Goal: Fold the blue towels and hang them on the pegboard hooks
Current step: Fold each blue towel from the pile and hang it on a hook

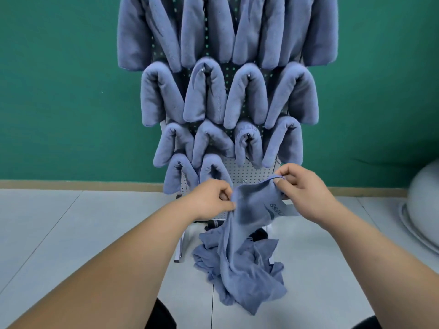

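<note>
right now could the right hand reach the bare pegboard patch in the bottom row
Probably yes: the right hand, pinching the towel, sits just beside the bare pegboard patch, nothing between them.

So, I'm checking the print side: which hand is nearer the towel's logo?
Right. The right hand pinches the towel edge just beside the logo; the left hand grips the opposite corner.

Top-row towels [197, 32] cropped by top edge; pegboard [251, 172] mostly hidden behind towels; grey object [425, 198] cropped right.

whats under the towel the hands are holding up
A crumpled pile of blue towels on the floor, plus something dark. The held towel covers the pile's middle.
</note>
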The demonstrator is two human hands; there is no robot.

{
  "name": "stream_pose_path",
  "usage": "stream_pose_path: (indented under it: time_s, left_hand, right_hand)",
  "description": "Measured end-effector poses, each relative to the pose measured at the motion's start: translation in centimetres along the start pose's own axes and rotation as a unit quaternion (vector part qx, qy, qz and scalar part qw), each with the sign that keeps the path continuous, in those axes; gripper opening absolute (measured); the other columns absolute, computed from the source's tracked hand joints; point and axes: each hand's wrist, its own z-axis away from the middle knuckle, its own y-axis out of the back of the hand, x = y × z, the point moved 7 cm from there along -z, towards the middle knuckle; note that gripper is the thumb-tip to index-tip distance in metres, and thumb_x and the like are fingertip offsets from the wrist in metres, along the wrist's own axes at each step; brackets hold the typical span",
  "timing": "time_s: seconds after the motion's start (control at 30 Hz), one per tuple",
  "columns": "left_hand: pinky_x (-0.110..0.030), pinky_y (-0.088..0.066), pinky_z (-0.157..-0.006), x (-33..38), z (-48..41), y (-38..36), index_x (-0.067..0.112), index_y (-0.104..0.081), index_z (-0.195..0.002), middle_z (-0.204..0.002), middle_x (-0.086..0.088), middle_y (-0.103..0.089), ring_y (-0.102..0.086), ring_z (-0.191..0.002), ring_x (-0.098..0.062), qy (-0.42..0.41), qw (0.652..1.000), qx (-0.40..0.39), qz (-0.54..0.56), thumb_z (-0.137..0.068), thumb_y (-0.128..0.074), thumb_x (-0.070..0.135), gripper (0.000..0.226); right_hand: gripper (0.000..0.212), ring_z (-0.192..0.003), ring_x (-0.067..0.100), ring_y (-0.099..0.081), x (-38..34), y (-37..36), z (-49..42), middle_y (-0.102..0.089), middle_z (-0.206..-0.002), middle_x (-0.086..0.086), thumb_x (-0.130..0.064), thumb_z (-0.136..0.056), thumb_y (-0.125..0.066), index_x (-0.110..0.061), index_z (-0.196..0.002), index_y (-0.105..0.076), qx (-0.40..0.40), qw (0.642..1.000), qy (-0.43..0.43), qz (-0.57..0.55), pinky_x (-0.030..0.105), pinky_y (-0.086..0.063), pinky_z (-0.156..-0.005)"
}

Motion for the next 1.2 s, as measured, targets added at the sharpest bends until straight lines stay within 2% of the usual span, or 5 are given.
stream_pose_path:
  time_s: [0.2, 0.37, 0.73, 0.9, 1.2]
  left_hand:
    - [-0.036, -0.059, -0.082, 3.4, -0.5, -2.0, 0.028, -0.069, -0.113, -0.097, 0.001, -0.074, -0.064, -0.077, -0.009, -0.06, 0.994, -0.004, 0.093, -0.091, -0.081, 0.036, 0.027]
    - [-0.025, -0.055, -0.069, 2.9, -1.0, -1.6, 0.016, -0.068, -0.091, -0.076, 0.0, -0.078, -0.074, -0.067, -0.011, -0.013, 0.994, 0.058, 0.091, -0.099, -0.072, 0.027, 0.014]
    - [-0.041, -0.062, -0.082, 1.9, -1.1, -0.2, 0.017, -0.073, -0.086, -0.072, -0.003, -0.076, -0.077, -0.077, -0.023, 0.048, 0.964, 0.123, 0.229, -0.093, -0.077, 0.024, 0.011]
    - [-0.03, -0.061, -0.068, 1.8, -0.7, 0.5, 0.018, -0.063, -0.105, -0.082, -0.007, -0.078, -0.078, -0.074, -0.017, 0.06, 0.95, 0.159, 0.262, -0.093, -0.067, 0.008, 0.015]
    - [-0.033, -0.06, -0.078, 2.3, -0.6, 1.2, 0.027, -0.073, -0.112, -0.082, 0.001, -0.079, -0.074, -0.074, -0.015, -0.049, 0.989, 0.073, 0.121, -0.104, -0.064, 0.021, 0.014]
  right_hand:
    - [0.013, -0.081, 0.026, -0.07, -0.7, -2.8, -0.5, -0.075, -0.085, -0.002, -0.024, -0.098, -0.071, -0.034, -0.09, -0.071, -0.035, 0.998, 0.038, 0.037, 0.051, -0.058, -0.084]
    - [0.014, -0.08, 0.001, -0.067, -0.8, -3.5, -0.9, -0.073, -0.084, -0.017, -0.022, -0.093, -0.078, -0.033, -0.089, -0.07, 0.001, 0.995, 0.052, 0.086, 0.015, -0.047, -0.073]
    - [0.033, -0.061, 0.003, -0.064, -0.5, -6.4, -0.8, -0.074, -0.081, -0.011, -0.05, -0.079, -0.088, -0.03, -0.089, -0.064, -0.033, 0.995, 0.013, 0.094, 0.014, -0.048, -0.058]
    - [0.013, -0.068, 0.0, -0.065, 0.1, -6.6, -1.6, -0.072, -0.079, -0.014, -0.028, -0.088, -0.08, -0.033, -0.09, -0.068, -0.009, 0.99, 0.025, 0.138, 0.022, -0.05, -0.068]
    - [0.007, -0.075, 0.005, -0.065, -0.5, -4.5, -1.9, -0.071, -0.076, -0.014, -0.029, -0.098, -0.069, -0.034, -0.096, -0.073, 0.04, 0.987, 0.052, 0.145, 0.034, -0.056, -0.076]
